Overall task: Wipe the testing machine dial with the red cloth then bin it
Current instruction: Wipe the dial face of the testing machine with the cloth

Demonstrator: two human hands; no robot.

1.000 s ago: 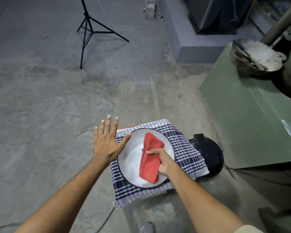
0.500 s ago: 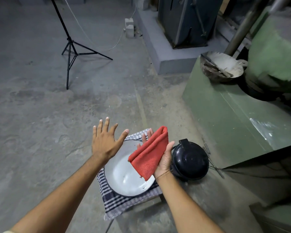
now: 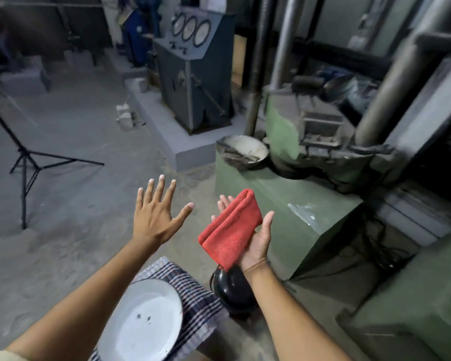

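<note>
A folded red cloth [image 3: 231, 229] lies in the upturned palm of my right hand [image 3: 257, 239], thumb against its right edge, held above the floor. My left hand [image 3: 156, 214] is spread flat in the air to its left, holding nothing. Far ahead stands a dark blue-grey testing machine [image 3: 195, 82] with three round white dials [image 3: 192, 29] on its sloped top panel. A small black lidded bin [image 3: 232, 290] stands on the floor just under my right wrist.
A white round plate [image 3: 143, 321] rests on a checked cloth [image 3: 193, 295] at the bottom. A green machine base [image 3: 284, 204] with a dirty bowl [image 3: 245, 152] is to the right. A black tripod [image 3: 26, 157] stands at left. Concrete blocks [image 3: 124, 115] lie near the grey plinth.
My right hand lifted the red cloth off the white plate and turned palm up. My view rose from the floor, bringing the machine and its dials into sight.
</note>
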